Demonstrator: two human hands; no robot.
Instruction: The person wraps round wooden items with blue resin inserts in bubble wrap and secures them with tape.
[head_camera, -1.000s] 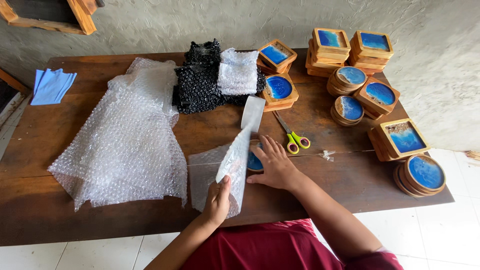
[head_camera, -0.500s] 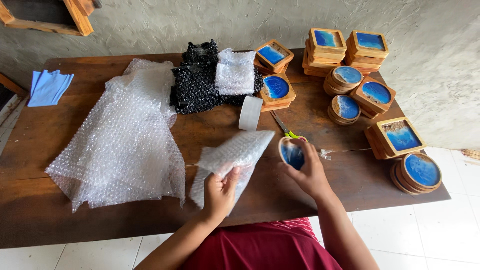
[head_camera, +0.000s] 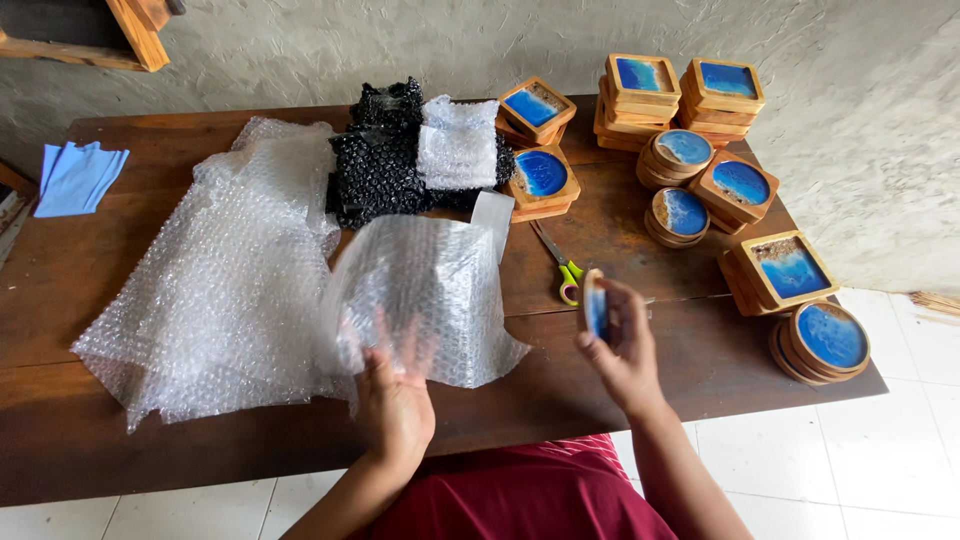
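- Round coaster (head_camera: 596, 303), wooden rim with blue face: pinched on edge between fingers and thumb of right hand (head_camera: 622, 345), lifted above the front edge of the table (head_camera: 620, 390).
- Bubble wrap piece (head_camera: 425, 295): gripped at its lower edge by left hand (head_camera: 396, 395), fingers spread behind the film, sheet held upright and open, hiding part of the table behind it.
- Just beyond the coaster: scissors (head_camera: 558, 262) with green-yellow handles, flat on the wood.
- Left of the held piece: large bubble wrap sheet (head_camera: 215, 290), crumpled, spread over the table.
- Behind: black wrap bundle (head_camera: 385, 165) with a small white wrapped packet (head_camera: 457, 143) on top.
- Right and rear: stacks of square coasters (head_camera: 680, 95) and round coasters (head_camera: 820, 342), well apart from both hands.
- Far left corner: folded blue cloth (head_camera: 78, 176).
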